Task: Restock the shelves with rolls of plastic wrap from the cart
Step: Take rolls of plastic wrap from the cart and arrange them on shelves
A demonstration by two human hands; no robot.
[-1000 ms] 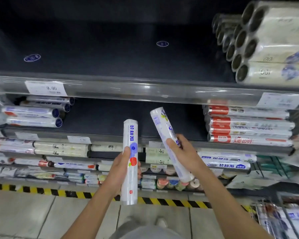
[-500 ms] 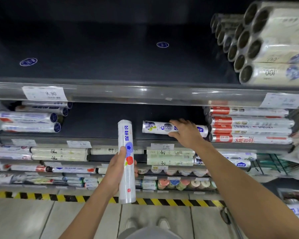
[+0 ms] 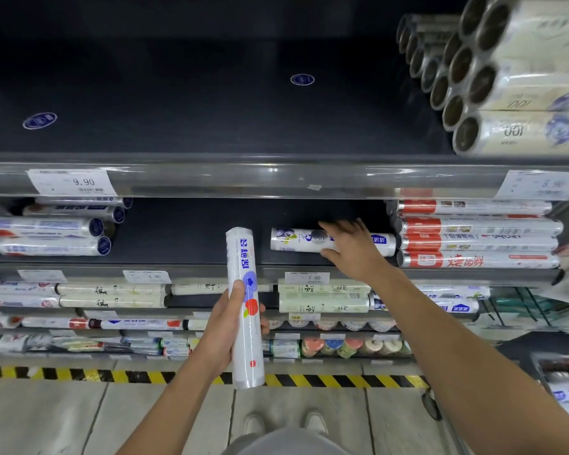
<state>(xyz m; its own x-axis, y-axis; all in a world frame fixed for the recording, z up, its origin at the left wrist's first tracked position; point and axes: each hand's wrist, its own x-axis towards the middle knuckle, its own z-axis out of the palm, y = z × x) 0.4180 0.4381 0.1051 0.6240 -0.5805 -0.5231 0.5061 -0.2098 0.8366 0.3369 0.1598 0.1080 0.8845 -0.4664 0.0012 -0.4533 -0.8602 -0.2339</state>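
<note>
1. Nearest, at the bottom of the view, are the person's pale shoes [image 3: 314,423] on a grey tiled floor, and a yellow-and-black hazard strip [image 3: 112,376] runs along the foot of the shelving.
2. Above the strip, the left hand [image 3: 222,326] grips a white roll of plastic wrap [image 3: 243,257]. The roll stands nearly upright in front of the shelves, with the thumb on its printed face and the fingers wrapped behind it.
3. Behind that roll, the low shelves carry rows of rolls lying lengthwise. Among them are pale green rolls [image 3: 322,297] just under a 7.00 price tag [image 3: 307,277].
4. Farther in, the right hand [image 3: 353,249] rests on a second roll [image 3: 296,239]. Its fingers stretch over the top and the thumb is against the near side, so it is laid flat rather than clenched.
5. This second roll lies on its side on the dark middle shelf [image 3: 184,238], and its right end is just beside the stack of red-labelled rolls [image 3: 473,241].
6. At the left end of the same shelf, well apart, lie blue-capped rolls [image 3: 46,238].
7. Higher up, a 9.90 price tag [image 3: 73,182] sits on the clear rail at the left.
8. Farthest, the top shelf holds large cream rolls [image 3: 512,93] stacked at the right with their open cores facing left.
</note>
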